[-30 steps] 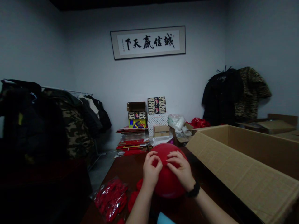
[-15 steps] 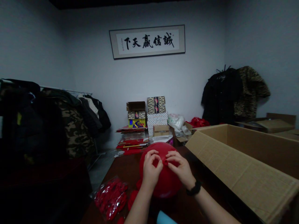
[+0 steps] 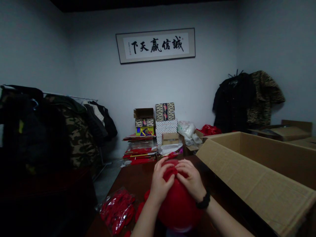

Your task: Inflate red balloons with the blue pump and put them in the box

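An inflated red balloon [image 3: 179, 205] rests low in front of me over the dark wooden table [image 3: 133, 179]. My left hand [image 3: 158, 181] and my right hand [image 3: 190, 180] meet at its top and pinch the bunched red neck between their fingertips. A black band circles my right wrist. A clear bag of flat red balloons [image 3: 117, 208] lies on the table to the left of my left forearm.
A large open cardboard box [image 3: 256, 174] fills the right side. Stacked patterned boxes [image 3: 166, 121] and red paper goods [image 3: 139, 153] stand beyond the table's far end. A rack of coats [image 3: 61, 128] lines the left; dark jackets [image 3: 247, 100] hang at right.
The balloon has dropped lower and closer to me. Both hands have closed in together on its neck at the top, where before the fingers were spread on its surface.
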`<state>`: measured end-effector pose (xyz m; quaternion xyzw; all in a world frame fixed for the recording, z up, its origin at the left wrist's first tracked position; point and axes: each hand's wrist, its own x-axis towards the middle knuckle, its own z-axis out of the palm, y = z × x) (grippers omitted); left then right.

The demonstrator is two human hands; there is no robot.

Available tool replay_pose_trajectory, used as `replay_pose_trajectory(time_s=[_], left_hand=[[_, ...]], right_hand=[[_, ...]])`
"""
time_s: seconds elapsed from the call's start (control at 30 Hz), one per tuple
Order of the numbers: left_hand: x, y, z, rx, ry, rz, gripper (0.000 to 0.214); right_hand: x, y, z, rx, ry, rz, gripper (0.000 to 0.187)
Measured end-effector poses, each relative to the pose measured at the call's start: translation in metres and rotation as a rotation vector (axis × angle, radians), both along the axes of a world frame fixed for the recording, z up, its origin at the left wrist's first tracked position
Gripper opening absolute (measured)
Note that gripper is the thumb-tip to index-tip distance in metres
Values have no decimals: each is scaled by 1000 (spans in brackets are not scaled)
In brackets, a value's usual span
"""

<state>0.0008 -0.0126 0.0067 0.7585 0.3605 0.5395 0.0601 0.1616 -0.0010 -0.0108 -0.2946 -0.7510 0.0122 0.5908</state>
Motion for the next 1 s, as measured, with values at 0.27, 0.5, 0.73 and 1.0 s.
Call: replay_pose_trajectory(time_s=[0.27, 0.5, 0.73, 1.0], left_hand=[[2, -1, 0, 34, -100, 22, 14], [-2, 11, -4, -185, -301, -95, 11], [0, 8, 2, -181, -278, -110, 11], [1, 7, 3, -228, -315, -139, 12]], right_hand=[[-1, -6, 4, 41, -50, -27, 13], [-1, -5, 5, 37, -25, -19, 12], [-2, -5, 7, 15, 35, -16, 8], [0, -7, 4, -32, 87, -26, 6]])
